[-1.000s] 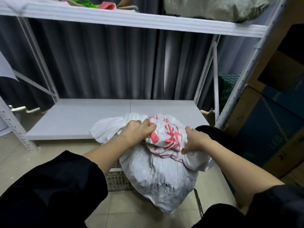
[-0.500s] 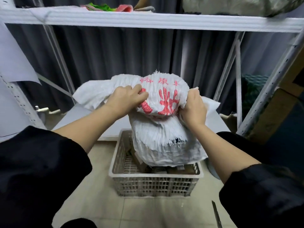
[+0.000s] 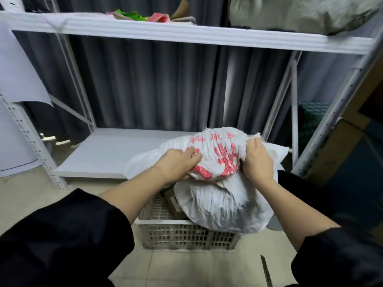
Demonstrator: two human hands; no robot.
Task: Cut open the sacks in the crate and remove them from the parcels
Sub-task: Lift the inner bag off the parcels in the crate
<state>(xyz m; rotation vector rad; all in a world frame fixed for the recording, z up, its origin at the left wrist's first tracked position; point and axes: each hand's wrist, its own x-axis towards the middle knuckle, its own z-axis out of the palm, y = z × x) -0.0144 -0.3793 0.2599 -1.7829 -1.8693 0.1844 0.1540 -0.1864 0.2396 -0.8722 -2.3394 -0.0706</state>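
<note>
the left hand [image 3: 178, 162] is curled into the bunched mouth of the white woven sack [image 3: 217, 183], gripping a fold beside the red print. the sack sits half in the grey crate [image 3: 186, 235] on the floor, bulging over its right rim, and a brown parcel [image 3: 172, 201] is seen at its left. the right hand [image 3: 257, 160] is clenched on the far right gather. the cloth is best peeled evenly from both sides, so the parcels are kept inside the crate. a blade [image 3: 266, 272] lies on the near floor.
</note>
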